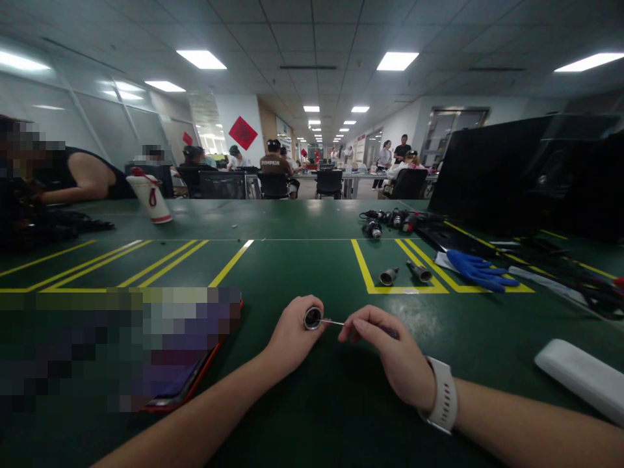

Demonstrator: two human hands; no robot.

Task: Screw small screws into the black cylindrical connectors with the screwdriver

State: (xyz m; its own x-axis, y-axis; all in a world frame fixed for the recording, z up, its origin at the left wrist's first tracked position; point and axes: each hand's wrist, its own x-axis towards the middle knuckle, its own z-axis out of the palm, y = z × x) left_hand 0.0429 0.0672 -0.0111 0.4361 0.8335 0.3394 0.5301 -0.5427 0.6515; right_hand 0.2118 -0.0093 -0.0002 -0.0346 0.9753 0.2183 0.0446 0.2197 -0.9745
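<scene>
My left grip point(294, 333) curls tightly around a round metal cylinder point(312, 318), its hollow, shiny-rimmed mouth facing me at 6 o'clock. From 3 o'clock, my right grip point(390, 341) pinches a slim tool point(333, 322); its straight metal shaft lies lengthwise toward 9 o'clock, tip at the mouth. At 1 o'clock, two hollow metal fittings point(389, 277) lie on the smooth green desk point(297, 273); a blue glove point(480, 270) sprawls at 2.

White ceiling lights point(201, 60) glow, but below them it looks dim. The table point(414, 318) shines softly. Blocky patches point(180, 325) blur the left side.
</scene>
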